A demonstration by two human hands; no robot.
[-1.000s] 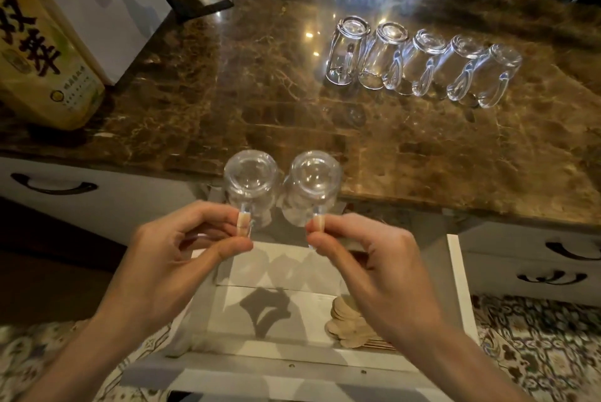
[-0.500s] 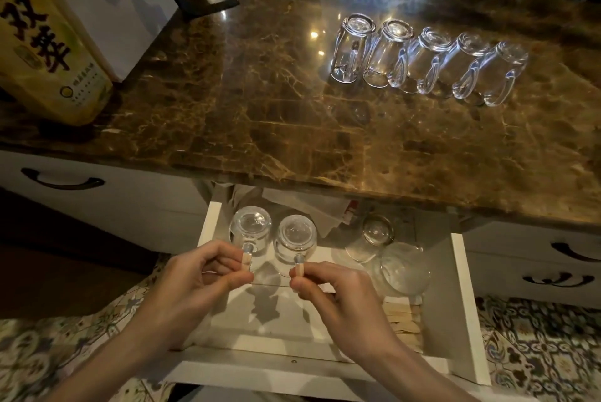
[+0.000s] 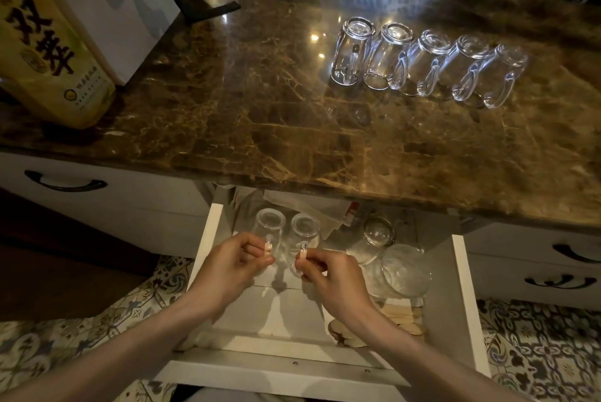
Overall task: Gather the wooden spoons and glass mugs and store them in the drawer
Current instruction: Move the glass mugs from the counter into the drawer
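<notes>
Two glass mugs are held upside down inside the open drawer point(image 3: 463, 297) at lower centre: one mug point(image 3: 270, 226) is pinched by its handle in the left hand point(image 3: 232, 266), the other mug point(image 3: 305, 228) likewise in the right hand point(image 3: 331, 278), fingers closed tight. Five more mugs point(image 3: 426, 62) are lined up on the marble counter point(image 3: 260, 102), upper right (wooden spoons point(image 3: 405, 314) are seen lower right in the drawer).
</notes>
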